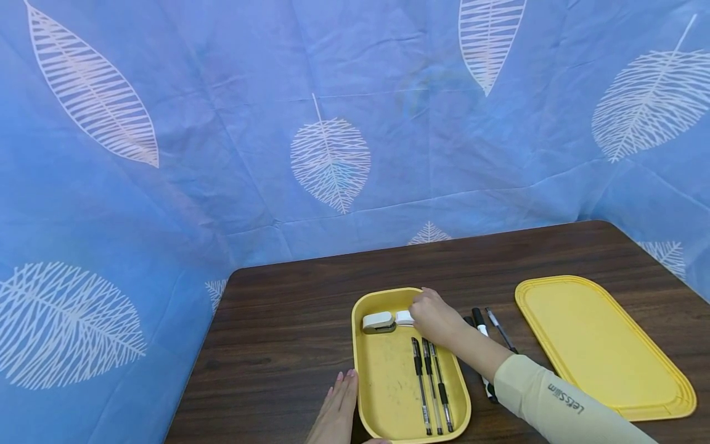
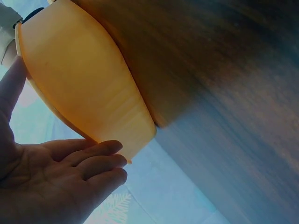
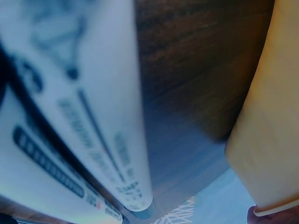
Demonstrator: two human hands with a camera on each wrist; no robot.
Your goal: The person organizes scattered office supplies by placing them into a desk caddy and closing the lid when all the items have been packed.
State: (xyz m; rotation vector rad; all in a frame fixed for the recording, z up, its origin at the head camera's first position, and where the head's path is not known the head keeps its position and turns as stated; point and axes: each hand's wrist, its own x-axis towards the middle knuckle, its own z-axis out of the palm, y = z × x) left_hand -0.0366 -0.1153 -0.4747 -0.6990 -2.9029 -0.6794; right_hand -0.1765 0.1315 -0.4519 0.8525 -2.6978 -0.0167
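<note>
Touching yellow tray point(image 1: 388, 385), on worktop point(image 1: 277, 345), at its 8 o'clock side with left hand point(image 1: 337, 404), fingers loosely straight. Reaching over tray's 1 o'clock end with right hand point(image 1: 435, 317); cannot tell whether gripping rim or white item point(image 1: 403, 317), partly hidden at 12 o'clock. Also inside: stapler point(image 1: 379, 320) at 11 o'clock, three pens point(image 1: 432, 385) lengthwise from 1 to 5. Outside, toward 3 o'clock: white markers point(image 3: 107, 102) near tray, partly behind sleeve point(image 1: 554, 394), loose pen point(image 1: 501, 333) alongside, then yellow lid point(image 1: 601, 345) farther out.
</note>
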